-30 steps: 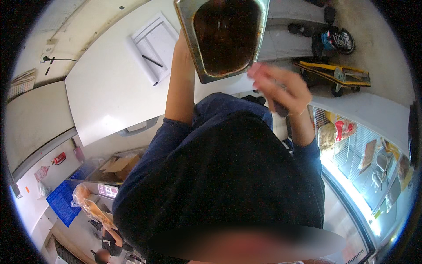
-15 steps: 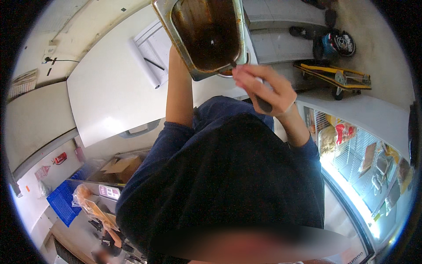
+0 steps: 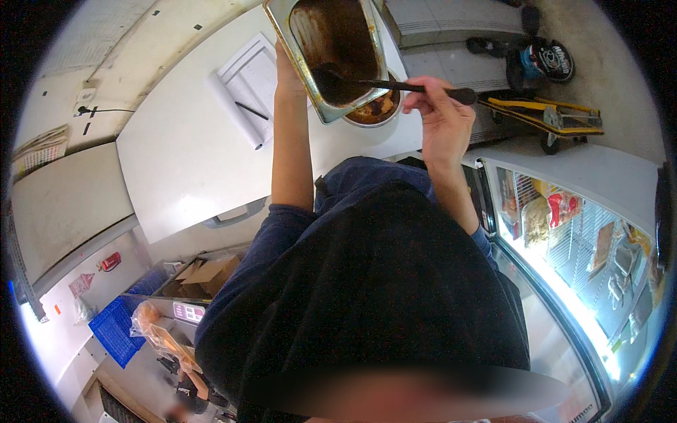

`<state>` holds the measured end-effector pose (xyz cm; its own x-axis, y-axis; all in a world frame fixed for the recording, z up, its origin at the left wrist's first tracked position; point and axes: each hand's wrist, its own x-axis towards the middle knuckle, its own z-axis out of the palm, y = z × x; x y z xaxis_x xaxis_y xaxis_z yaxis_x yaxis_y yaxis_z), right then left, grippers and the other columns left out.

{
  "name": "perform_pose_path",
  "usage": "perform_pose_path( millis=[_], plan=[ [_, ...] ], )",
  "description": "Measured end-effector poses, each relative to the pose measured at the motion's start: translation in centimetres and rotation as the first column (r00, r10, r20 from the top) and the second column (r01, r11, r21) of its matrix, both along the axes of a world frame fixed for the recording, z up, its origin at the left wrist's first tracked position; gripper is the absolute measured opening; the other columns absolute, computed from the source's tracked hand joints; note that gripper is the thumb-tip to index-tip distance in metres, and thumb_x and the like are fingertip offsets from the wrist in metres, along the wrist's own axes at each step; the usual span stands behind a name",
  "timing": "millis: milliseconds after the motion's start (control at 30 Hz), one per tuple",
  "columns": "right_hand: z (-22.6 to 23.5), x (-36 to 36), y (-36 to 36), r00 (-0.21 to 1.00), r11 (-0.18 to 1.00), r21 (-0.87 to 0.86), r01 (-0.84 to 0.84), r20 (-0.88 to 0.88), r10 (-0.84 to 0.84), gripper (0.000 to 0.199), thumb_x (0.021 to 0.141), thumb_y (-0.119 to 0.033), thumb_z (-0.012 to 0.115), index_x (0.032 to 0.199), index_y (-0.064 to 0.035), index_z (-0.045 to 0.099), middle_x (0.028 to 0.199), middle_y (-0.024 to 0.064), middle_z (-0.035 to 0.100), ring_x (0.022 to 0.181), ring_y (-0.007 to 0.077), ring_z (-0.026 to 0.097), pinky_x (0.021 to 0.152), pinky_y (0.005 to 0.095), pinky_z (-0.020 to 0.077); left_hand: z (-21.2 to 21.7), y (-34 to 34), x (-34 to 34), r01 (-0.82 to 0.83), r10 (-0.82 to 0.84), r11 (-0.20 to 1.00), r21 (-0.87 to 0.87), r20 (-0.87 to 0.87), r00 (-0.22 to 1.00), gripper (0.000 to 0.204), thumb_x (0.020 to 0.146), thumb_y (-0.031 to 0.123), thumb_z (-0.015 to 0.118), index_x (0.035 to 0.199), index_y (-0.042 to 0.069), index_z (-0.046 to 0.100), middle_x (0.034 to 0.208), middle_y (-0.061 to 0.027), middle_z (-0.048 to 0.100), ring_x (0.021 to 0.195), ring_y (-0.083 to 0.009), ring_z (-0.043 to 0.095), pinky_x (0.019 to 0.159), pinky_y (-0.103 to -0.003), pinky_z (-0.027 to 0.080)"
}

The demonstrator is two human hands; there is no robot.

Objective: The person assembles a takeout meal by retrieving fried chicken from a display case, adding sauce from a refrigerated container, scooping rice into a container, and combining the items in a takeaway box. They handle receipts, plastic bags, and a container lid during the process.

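Observation:
My left hand (image 3: 286,74) holds a deep rectangular steel food pan (image 3: 379,48) tilted above the white table; its fingers are hidden behind the pan. The pan's inner walls are smeared with dark brown sauce. My right hand (image 3: 444,116) is closed round a long dark-handled utensil (image 3: 412,87), which crosses the pan's right rim. Its working end is lost against the dark inside of the pan, so its kind cannot be made out. Partly under the pan is a round metal bowl (image 3: 368,125) with chunky brown-orange food in it.
A curled paper pad (image 3: 243,120) with a black pen (image 3: 251,111) lies left on the white table (image 3: 169,155). A yellow-and-black trolley (image 3: 546,116) stands at right, above a lit glass-front cooler (image 3: 557,233) with packages. Another person (image 3: 190,388) is at the lower left.
My right hand has shifted up, and the utensil now lies across the rim into the pan. The pan has moved slightly right and up, and more of the bowl shows.

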<state>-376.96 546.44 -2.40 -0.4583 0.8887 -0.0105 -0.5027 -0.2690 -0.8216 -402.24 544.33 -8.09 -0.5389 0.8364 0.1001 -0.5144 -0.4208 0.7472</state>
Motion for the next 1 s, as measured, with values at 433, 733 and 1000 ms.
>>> perform_pose_path(
  millis=[433, 733, 1000],
  plan=[
    [-9.2, 4.0, 1.7, 0.963, 0.946, 0.247, 0.211, 0.116, -0.245, 0.01, 0.095, -0.005, 0.062, 0.1, 0.0015, 0.068, 0.106, 0.0161, 0.069, 0.088, 0.0201, 0.07, 0.077, 0.0298, 0.0572, -4.4, -8.1, -5.7, -0.427, 0.394, 0.865, -0.262, -0.17, 0.903, 0.065, 0.098, 0.059, 0.047, 0.142, 0.011, 0.043, 0.134, -0.0114, 0.053, 0.119, -0.0275, 0.055, 0.097, -0.044, 0.052],
    [-16.0, -0.2, 1.1, 0.812, 0.606, 0.775, -0.18, 0.465, -0.353, 0.018, 0.083, -0.004, 0.075, 0.101, -0.0085, 0.076, 0.093, 0.0066, 0.071, 0.083, 0.0209, 0.071, 0.074, 0.0303, 0.0559, -4.6, -13.0, -4.9, -0.473, 0.504, 0.826, -0.308, 0.025, 0.863, 0.066, 0.099, 0.06, 0.042, 0.141, 0.009, 0.043, 0.137, -0.0131, 0.05, 0.124, -0.0296, 0.051, 0.1, -0.045, 0.05],
    [-15.9, -0.4, 2.8, 0.788, 0.501, 0.842, -0.202, 0.443, -0.428, 0.018, 0.083, 0.0, 0.073, 0.1, -0.0061, 0.074, 0.096, 0.0092, 0.07, 0.086, 0.0234, 0.071, 0.076, 0.0326, 0.0577, -6.0, -13.5, -5.2, -0.45, 0.45, 0.857, -0.249, -0.062, 0.891, 0.07, 0.097, 0.063, 0.044, 0.142, 0.008, 0.044, 0.137, -0.0142, 0.051, 0.124, -0.0295, 0.051, 0.101, -0.045, 0.05]
  ],
)
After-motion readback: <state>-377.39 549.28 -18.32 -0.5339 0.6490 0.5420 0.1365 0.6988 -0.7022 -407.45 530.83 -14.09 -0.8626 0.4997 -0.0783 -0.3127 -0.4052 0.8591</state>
